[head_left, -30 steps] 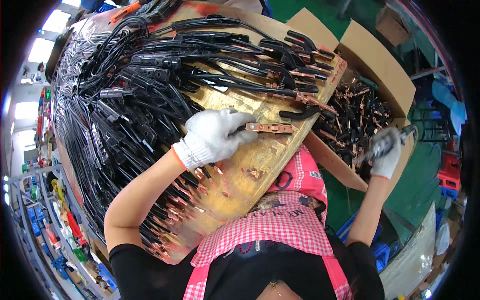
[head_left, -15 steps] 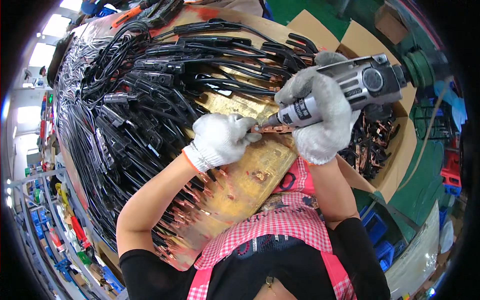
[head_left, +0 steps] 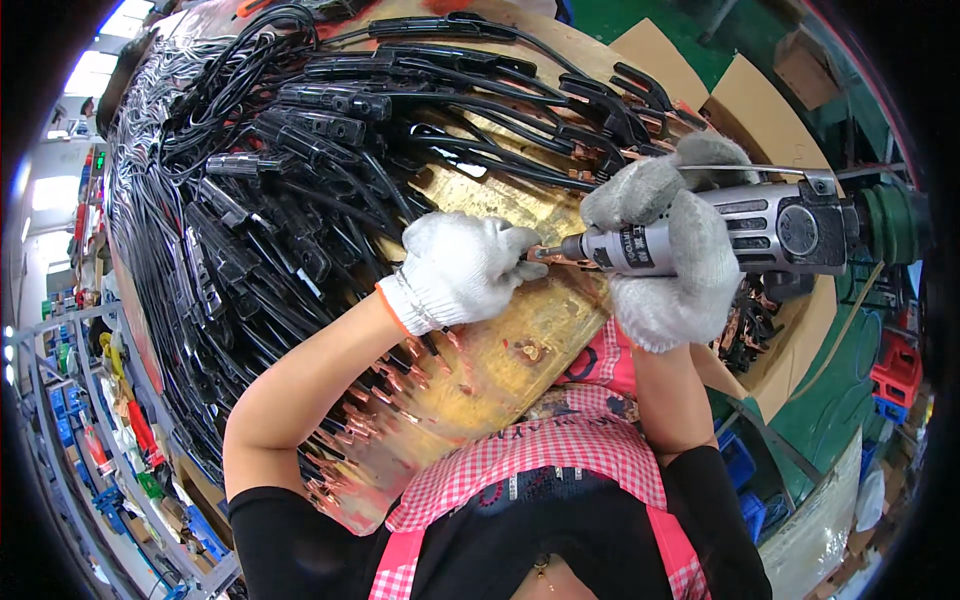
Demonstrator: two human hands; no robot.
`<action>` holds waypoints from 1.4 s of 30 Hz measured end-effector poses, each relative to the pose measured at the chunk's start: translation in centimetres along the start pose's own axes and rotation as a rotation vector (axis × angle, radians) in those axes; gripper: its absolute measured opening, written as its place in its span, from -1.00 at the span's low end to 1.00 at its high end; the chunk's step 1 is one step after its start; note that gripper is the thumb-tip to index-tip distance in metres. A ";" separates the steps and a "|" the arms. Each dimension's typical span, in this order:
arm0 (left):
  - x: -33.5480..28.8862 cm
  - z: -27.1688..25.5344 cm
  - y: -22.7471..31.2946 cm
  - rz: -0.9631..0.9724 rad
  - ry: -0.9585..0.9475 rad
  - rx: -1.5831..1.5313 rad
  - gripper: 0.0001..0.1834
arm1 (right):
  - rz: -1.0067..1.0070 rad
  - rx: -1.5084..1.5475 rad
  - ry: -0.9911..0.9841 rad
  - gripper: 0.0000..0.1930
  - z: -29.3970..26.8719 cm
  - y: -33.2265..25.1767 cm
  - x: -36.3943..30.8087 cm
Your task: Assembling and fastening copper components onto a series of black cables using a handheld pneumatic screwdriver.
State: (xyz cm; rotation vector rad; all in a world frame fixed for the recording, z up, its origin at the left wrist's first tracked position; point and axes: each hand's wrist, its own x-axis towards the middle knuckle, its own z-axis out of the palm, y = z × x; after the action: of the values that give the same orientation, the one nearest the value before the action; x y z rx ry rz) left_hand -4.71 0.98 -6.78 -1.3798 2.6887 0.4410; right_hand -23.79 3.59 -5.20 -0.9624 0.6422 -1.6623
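My left hand (head_left: 455, 272), in a white knitted glove, pinches a small copper fitting (head_left: 548, 255) between thumb and fingers above the worn golden board. My right hand (head_left: 678, 250), in a greyish glove, wraps around a grey power screwdriver (head_left: 790, 228) lying almost level. Its narrow tip points left and meets the copper fitting; the exact contact is too small to make out. Beyond both hands lie black clamp-like holders (head_left: 335, 100) with cables attached. Bare copper ends (head_left: 400, 385) poke out at the board's near left side.
The golden board (head_left: 500, 350) lies under my hands. Black cables (head_left: 190, 300) cover the left of the table. At the right stands an open cardboard box (head_left: 810, 330) holding copper and black parts. Red and blue crates (head_left: 895, 370) sit farther right, and a shelf rack (head_left: 75, 340) stands left.
Both hands, with the screwdriver and copper fitting, have shifted slightly right. The screwdriver now lies more level. The table and box appear displaced in the view.
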 end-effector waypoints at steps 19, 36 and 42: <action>-0.1 1.4 -0.4 0.016 0.100 -0.099 -0.67 | 0.084 -0.131 -0.070 -0.51 -0.4 0.8 -0.9; -0.5 1.1 0.2 -0.022 0.140 -0.047 -0.69 | 0.093 0.058 0.062 -0.74 1.6 0.3 0.2; -0.2 -0.3 0.7 -0.049 0.086 -0.174 -0.71 | 0.131 0.089 0.294 -0.77 -1.0 -2.7 0.3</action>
State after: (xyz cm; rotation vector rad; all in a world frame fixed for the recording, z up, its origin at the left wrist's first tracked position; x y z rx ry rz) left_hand -5.17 1.39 -6.27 -1.5397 2.7336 0.6382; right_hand -26.09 4.05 -3.50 -0.6036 0.8013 -1.7145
